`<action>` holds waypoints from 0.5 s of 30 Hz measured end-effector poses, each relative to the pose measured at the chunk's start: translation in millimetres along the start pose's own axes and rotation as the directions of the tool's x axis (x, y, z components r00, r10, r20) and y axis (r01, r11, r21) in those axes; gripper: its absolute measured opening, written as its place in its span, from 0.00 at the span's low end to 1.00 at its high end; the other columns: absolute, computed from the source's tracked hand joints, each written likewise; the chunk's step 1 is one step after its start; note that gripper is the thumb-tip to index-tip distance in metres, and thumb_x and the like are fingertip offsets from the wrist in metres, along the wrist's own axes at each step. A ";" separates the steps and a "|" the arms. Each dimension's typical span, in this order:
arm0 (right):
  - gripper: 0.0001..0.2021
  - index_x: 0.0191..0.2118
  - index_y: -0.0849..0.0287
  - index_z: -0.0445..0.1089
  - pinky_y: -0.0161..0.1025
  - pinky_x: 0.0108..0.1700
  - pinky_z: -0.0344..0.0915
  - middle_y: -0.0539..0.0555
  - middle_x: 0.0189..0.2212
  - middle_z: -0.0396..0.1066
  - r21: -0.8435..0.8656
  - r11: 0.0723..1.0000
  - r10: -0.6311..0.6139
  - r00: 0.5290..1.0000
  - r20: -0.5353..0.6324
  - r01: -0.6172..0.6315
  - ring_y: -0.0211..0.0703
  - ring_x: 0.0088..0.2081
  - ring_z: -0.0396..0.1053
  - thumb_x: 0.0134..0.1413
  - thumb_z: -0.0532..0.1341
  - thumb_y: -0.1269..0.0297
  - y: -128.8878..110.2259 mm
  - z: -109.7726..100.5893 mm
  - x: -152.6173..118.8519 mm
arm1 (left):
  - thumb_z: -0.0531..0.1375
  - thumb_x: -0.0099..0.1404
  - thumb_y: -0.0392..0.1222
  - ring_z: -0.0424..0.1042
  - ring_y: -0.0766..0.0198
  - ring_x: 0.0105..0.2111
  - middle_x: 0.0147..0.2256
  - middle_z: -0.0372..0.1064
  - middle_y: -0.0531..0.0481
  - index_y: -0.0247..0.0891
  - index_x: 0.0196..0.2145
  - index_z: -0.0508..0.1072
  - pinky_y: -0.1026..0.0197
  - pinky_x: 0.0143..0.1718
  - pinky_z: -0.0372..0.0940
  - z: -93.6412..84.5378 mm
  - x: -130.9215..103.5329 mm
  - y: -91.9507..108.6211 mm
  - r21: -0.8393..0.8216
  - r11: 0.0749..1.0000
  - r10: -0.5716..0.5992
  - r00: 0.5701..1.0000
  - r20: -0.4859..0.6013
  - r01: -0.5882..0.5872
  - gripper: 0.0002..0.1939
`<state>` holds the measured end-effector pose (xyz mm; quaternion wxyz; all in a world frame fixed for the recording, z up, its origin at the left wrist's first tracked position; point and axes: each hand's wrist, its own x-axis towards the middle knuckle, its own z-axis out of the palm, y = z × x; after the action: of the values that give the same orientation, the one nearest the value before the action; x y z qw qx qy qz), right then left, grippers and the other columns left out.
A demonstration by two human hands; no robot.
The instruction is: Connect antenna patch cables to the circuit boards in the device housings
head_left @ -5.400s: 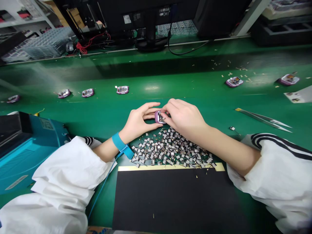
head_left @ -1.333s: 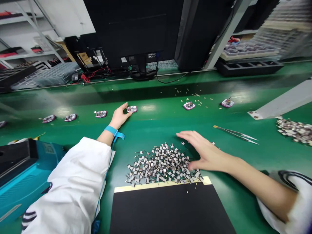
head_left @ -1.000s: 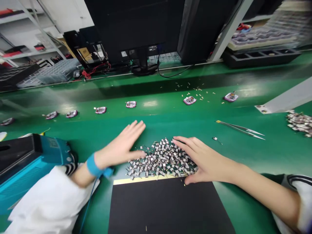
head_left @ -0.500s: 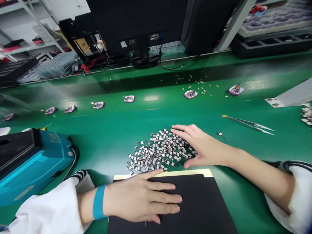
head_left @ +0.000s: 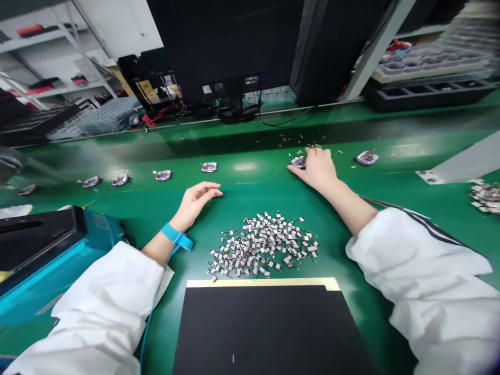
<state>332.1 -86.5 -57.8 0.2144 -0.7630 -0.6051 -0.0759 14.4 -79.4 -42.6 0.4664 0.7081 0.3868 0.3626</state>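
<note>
- Glossy green workbench point(head_left: 250, 195) beneath the black monitor point(head_left: 226, 47).
- White wall point(head_left: 128, 31) behind and left of the monitor.
- Metal shelving point(head_left: 42, 41), loaded, farther left of the monitor.
- Pale upright post point(head_left: 377, 54), slanted in view, right of the monitor.
- Soft light reflection point(head_left: 244, 167) in front of the monitor.

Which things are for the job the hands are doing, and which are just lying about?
Probably for the job:
purple-edged case between the right hand's thumb and fingers
other purple-edged cases along the bench
pile of small parts

Seemingly just lying about:
monitor
red wires
clear trays
blue machine
</note>
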 end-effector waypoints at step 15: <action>0.25 0.52 0.61 0.58 0.38 0.40 0.61 0.55 0.44 0.66 0.630 0.371 -0.861 0.506 -0.042 0.683 0.41 0.39 0.61 0.49 0.58 0.55 -90.0 -15.1 -45.8 | 0.63 0.51 0.39 0.62 0.58 0.50 0.52 0.58 0.42 0.38 0.56 0.51 0.59 0.48 0.62 15.8 11.5 3.3 -0.129 0.988 -0.013 0.870 0.494 0.088 0.37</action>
<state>236.5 -117.8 -40.2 0.2774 -0.2816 -0.9091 0.1317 34.0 -76.1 -42.5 0.6096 0.7302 0.2460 0.1861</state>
